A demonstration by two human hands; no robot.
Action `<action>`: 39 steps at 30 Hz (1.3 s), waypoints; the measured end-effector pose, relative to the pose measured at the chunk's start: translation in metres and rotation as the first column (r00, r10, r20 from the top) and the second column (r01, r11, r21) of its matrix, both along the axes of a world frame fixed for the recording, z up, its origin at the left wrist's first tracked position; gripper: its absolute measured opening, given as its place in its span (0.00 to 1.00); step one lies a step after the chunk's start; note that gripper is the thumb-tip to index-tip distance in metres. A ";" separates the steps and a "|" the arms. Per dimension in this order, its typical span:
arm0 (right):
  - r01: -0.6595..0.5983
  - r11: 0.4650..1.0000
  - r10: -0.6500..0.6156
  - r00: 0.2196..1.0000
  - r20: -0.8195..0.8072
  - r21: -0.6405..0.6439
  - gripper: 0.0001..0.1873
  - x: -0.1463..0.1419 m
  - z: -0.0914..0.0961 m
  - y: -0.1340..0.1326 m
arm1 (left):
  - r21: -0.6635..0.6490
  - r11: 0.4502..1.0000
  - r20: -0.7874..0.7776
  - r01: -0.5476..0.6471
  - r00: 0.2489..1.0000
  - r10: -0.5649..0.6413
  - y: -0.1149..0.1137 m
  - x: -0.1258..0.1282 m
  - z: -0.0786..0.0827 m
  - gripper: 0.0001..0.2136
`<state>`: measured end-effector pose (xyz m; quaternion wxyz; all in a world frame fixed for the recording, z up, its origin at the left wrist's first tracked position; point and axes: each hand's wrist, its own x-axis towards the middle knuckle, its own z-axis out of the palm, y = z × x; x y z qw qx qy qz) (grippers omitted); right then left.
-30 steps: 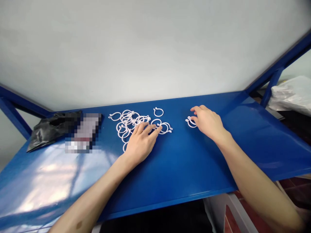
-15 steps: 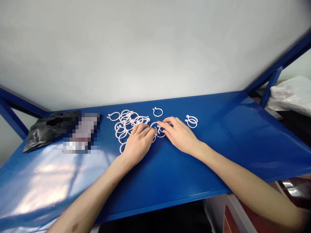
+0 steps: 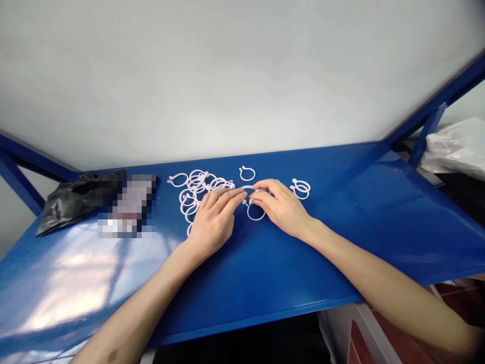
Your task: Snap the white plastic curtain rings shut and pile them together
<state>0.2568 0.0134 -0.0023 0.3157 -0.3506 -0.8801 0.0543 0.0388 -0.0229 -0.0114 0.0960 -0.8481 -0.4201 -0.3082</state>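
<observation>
Ring [image 3: 256, 219] lies partly under the right hand [image 3: 283, 206], closer to it than to the left hand [image 3: 214, 218], but I can't tell if either hand pinches anything.

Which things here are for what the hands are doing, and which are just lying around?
Seem part of it:
- white ring by the right hand
- ring pile beside the left hand
- two overlapping rings on the right
- lone ring behind the hands

Seem just lying around:
- black bag
- pixelated thing, can't tell what
- whitish plastic bag, far right
</observation>
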 end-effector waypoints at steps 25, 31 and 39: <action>-0.211 0.975 0.224 0.912 -0.343 0.076 0.03 -0.005 -0.003 -0.022 | -0.116 0.993 0.449 0.026 0.893 0.029 -0.025 0.018 0.012 0.09; -0.259 0.957 0.288 0.907 -0.307 0.132 0.07 -0.001 -0.001 -0.037 | -0.016 0.998 0.494 0.062 0.868 -0.046 -0.035 0.025 0.008 0.13; -0.177 0.972 0.191 0.979 -0.079 0.153 0.08 0.011 0.012 -0.014 | 0.027 0.999 0.271 0.031 0.962 -0.037 -0.017 0.017 0.003 0.08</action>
